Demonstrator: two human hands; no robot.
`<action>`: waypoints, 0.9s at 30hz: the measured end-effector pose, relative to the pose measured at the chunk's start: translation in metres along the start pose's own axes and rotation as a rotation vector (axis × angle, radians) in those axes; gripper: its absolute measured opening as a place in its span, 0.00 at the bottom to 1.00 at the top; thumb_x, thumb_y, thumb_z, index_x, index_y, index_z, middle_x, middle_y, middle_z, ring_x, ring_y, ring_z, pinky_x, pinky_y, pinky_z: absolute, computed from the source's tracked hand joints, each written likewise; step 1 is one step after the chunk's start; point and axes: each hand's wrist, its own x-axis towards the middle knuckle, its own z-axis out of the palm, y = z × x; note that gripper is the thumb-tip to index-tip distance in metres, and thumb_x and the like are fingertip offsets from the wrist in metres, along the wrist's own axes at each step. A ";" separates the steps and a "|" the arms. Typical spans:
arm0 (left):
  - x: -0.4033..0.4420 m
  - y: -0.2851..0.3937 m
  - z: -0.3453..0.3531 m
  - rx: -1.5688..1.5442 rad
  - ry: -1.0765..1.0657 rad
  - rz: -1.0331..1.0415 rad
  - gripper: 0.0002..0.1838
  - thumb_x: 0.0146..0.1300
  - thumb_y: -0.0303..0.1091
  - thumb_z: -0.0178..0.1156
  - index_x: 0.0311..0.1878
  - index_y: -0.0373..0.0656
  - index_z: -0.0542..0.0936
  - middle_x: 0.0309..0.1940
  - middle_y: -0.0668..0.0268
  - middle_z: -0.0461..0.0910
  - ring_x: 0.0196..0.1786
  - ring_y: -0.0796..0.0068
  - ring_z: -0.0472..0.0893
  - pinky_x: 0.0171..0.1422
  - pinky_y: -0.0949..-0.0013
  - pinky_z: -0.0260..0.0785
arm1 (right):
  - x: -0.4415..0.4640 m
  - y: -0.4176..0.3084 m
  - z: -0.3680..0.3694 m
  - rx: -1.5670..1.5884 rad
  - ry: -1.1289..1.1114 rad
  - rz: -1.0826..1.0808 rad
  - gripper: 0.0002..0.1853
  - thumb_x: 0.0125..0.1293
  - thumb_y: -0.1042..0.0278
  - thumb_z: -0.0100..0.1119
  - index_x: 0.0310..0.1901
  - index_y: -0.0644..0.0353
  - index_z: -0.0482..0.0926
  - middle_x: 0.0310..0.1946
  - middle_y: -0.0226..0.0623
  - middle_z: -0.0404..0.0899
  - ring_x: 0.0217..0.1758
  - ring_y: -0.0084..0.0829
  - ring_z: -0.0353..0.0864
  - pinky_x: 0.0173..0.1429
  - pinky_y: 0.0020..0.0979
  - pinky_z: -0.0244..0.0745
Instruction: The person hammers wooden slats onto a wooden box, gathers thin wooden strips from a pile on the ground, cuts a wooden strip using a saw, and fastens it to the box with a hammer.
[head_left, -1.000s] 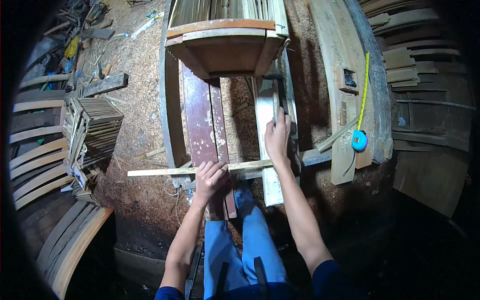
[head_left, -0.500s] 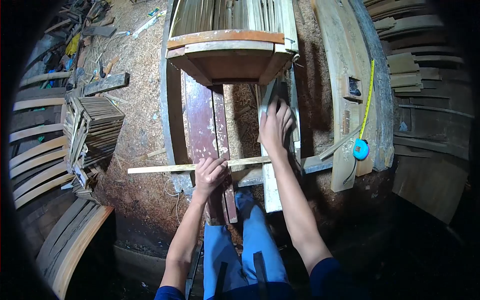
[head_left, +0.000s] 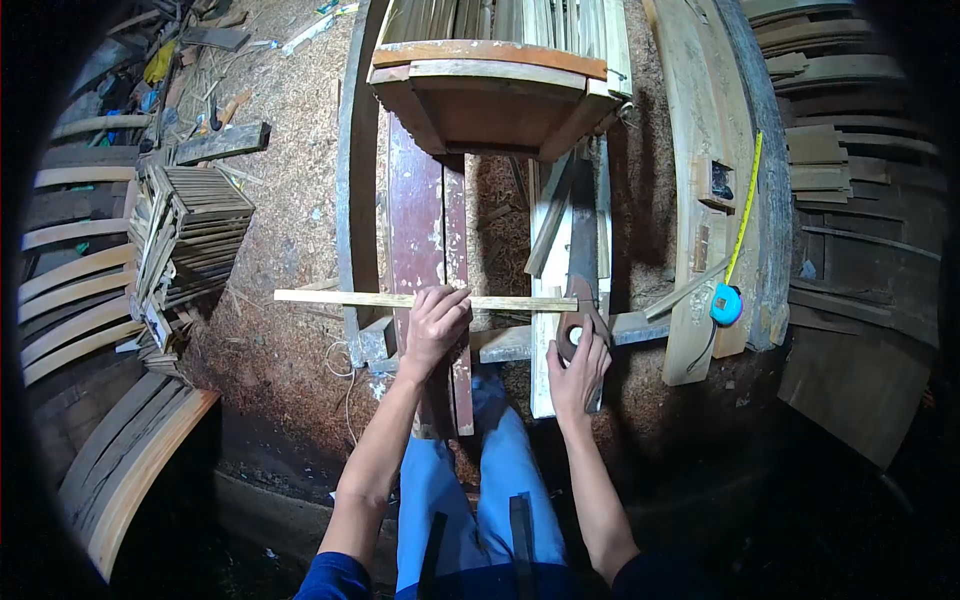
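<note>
The left hand (head_left: 435, 318) is closed over a thin wooden strip (head_left: 340, 298), palm down and knuckles up, pressing it across the maroon board (head_left: 415, 200). The right hand (head_left: 585, 375) grips the handle of a saw (head_left: 582, 240), thumb on one side and fingers on the other; its blade points away along the white board (head_left: 543, 380). The strip is one length with no cut visible; its right end meets the saw near the handle, though contact cannot be told. Both forearms reach forward. Beyond stands a slatted wooden piece (head_left: 505, 100); a tape measure (head_left: 727, 304) lies farther right, blade extended.
</note>
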 end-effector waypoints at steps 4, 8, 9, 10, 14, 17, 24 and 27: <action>-0.002 0.004 0.001 -0.044 0.013 -0.005 0.17 0.50 0.25 0.75 0.44 0.41 0.84 0.49 0.65 0.88 0.50 0.63 0.83 0.54 0.58 0.74 | 0.001 0.013 0.006 0.076 0.055 -0.033 0.38 0.63 0.68 0.69 0.75 0.62 0.67 0.57 0.54 0.78 0.62 0.57 0.75 0.70 0.53 0.66; -0.009 0.005 0.005 -0.086 0.027 -0.009 0.17 0.49 0.24 0.75 0.44 0.41 0.84 0.49 0.65 0.88 0.48 0.62 0.83 0.51 0.58 0.73 | 0.007 0.030 -0.008 0.227 0.131 0.062 0.36 0.64 0.77 0.64 0.75 0.60 0.66 0.61 0.57 0.79 0.62 0.59 0.77 0.66 0.53 0.68; -0.009 0.006 0.005 -0.088 0.032 -0.008 0.17 0.49 0.24 0.75 0.44 0.41 0.84 0.49 0.65 0.88 0.48 0.62 0.83 0.51 0.58 0.73 | 0.009 0.032 -0.015 0.183 0.149 0.034 0.35 0.65 0.78 0.63 0.75 0.60 0.67 0.60 0.56 0.79 0.60 0.60 0.78 0.65 0.52 0.69; -0.008 0.006 0.005 -0.074 0.045 -0.005 0.17 0.49 0.24 0.75 0.43 0.41 0.84 0.49 0.65 0.88 0.48 0.63 0.83 0.51 0.58 0.73 | 0.009 0.034 -0.018 0.210 0.162 0.063 0.33 0.65 0.79 0.64 0.73 0.59 0.71 0.56 0.54 0.81 0.55 0.58 0.79 0.61 0.50 0.71; -0.006 0.006 0.011 -0.028 0.020 0.044 0.15 0.51 0.26 0.74 0.44 0.42 0.84 0.48 0.66 0.87 0.48 0.66 0.83 0.53 0.60 0.73 | -0.004 0.025 -0.040 0.089 0.112 0.064 0.31 0.64 0.78 0.67 0.70 0.58 0.76 0.46 0.47 0.80 0.49 0.51 0.79 0.57 0.46 0.71; -0.011 0.005 0.018 -0.004 -0.011 0.062 0.14 0.53 0.29 0.73 0.45 0.43 0.84 0.47 0.67 0.87 0.49 0.68 0.83 0.56 0.61 0.72 | -0.010 0.025 -0.029 -0.078 0.261 -0.118 0.31 0.63 0.77 0.68 0.70 0.56 0.77 0.44 0.44 0.79 0.50 0.46 0.78 0.60 0.44 0.69; -0.016 0.002 0.021 0.023 -0.060 0.048 0.15 0.54 0.30 0.71 0.47 0.44 0.84 0.49 0.67 0.86 0.51 0.68 0.83 0.58 0.60 0.73 | -0.037 0.010 -0.052 -0.005 0.319 0.050 0.31 0.63 0.80 0.66 0.70 0.56 0.77 0.44 0.45 0.79 0.46 0.49 0.77 0.57 0.48 0.70; -0.008 0.007 0.015 0.053 -0.035 0.058 0.14 0.57 0.30 0.68 0.47 0.44 0.84 0.50 0.68 0.86 0.51 0.68 0.83 0.59 0.59 0.73 | -0.060 -0.001 -0.053 0.101 0.345 0.049 0.32 0.62 0.82 0.65 0.70 0.56 0.78 0.44 0.47 0.80 0.45 0.52 0.79 0.56 0.49 0.72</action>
